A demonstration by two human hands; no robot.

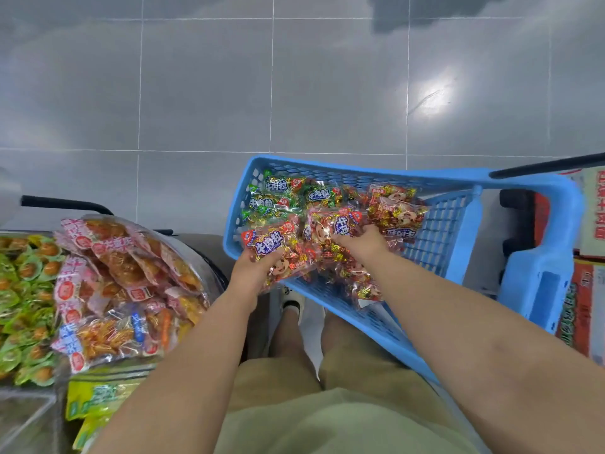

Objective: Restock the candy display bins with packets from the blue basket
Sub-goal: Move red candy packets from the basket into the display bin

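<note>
Forearms (196,362) nearest. Left hand (250,273) grips red packet (271,245), printed 牛肉粒, at blue basket (248,178) rim. Right hand (363,240), just beside, curls on second red packet (337,224) inside; green packets (278,198) beyond.

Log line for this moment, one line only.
phase: pick | left hand: grips red packet at basket rim | right hand: on next packet in basket, grip unclear
</note>
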